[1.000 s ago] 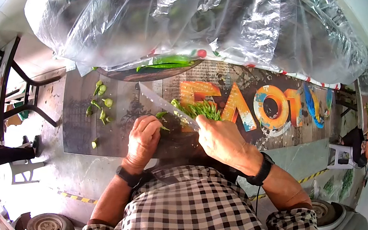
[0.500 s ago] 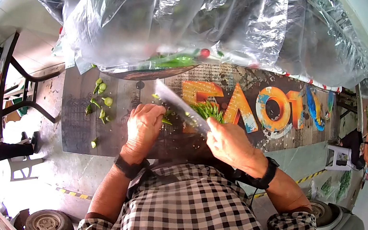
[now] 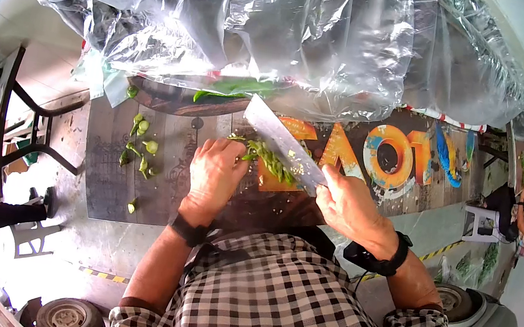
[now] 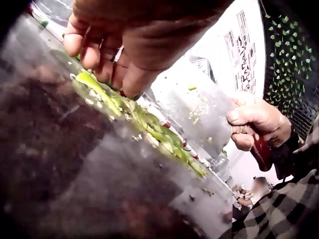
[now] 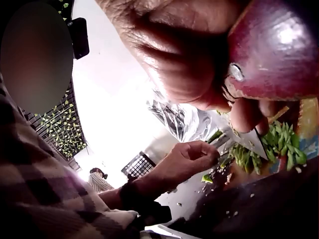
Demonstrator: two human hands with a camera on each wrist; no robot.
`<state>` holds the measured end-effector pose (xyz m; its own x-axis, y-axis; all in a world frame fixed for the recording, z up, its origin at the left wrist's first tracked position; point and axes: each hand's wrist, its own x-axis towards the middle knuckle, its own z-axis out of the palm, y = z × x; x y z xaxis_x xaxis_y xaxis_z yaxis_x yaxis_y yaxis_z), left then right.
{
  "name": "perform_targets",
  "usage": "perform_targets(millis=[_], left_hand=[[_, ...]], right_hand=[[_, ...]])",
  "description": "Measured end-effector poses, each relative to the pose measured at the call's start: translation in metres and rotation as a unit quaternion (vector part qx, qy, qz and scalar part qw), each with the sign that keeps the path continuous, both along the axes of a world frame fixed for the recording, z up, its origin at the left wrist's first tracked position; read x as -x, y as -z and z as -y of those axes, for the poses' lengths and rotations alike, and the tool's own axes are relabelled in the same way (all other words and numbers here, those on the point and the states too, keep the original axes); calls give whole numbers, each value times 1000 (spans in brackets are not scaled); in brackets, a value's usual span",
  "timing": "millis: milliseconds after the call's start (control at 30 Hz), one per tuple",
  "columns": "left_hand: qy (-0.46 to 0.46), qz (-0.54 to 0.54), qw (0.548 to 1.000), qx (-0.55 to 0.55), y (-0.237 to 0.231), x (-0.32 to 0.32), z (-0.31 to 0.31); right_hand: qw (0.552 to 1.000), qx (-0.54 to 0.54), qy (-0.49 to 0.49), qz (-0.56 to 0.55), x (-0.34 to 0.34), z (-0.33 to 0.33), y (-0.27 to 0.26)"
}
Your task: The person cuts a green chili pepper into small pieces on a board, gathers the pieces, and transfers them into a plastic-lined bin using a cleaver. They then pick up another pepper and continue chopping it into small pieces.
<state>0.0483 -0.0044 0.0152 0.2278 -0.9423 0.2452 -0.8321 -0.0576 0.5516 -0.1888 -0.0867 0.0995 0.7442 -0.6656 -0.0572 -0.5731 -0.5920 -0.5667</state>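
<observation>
Thinly sliced yellowish-green peppers (image 3: 268, 158)

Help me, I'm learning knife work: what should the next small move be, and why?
Probably ease the left hand back slightly before cutting: its fingertips are close to one end of the cut green pieces, and the right hand holds the knife close beside them.

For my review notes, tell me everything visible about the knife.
The knife has a broad, roughly rectangular, grey metal-looking blade with small pale bits stuck to its face. Its glossy dark red handle shows a pale metal-looking rivet. The right hand grips it, blade slanting forward and left above the tabletop, beside cut green pieces. Whether its edge touches the tabletop can't be told.
</observation>
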Motion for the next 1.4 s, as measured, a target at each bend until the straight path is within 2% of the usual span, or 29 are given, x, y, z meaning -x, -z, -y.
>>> perform_targets(millis=[33,167,300,400,533,633,733,867,1100,1400], left_hand=[[1,15,999,-41,0,0,4],[13,47,998,-35,6,-2,10],[32,14,999,35,-3,-5,3],[3,-16,1000,6,-8,-13,-12],[18,-41,998,35,-13,0,-15],[22,-41,999,13,-6,-1,-15],[46,57,997,11,-1,1,-19],[62,77,995,8,1,12,-21],[71,27,997,6,6,11,-24],[82,27,996,16,9,9,-26]], right_hand=[[1000,-5,3,-7,4,0,3],[1000,-25,2,-1,12,-5,-2],[1000,-25,1,17,12,-11,1],[1000,-27,4,14,11,-9,0],[999,-25,-29,14,4,-8,2],[998,-33,-52,31,-2,-8,4],[997,7,-64,42,-5,-4,12],[996,10,-85,23,-9,-1,15],[995,9,-99,3,-9,1,21],[995,-14,-96,-11,-12,2,14]])
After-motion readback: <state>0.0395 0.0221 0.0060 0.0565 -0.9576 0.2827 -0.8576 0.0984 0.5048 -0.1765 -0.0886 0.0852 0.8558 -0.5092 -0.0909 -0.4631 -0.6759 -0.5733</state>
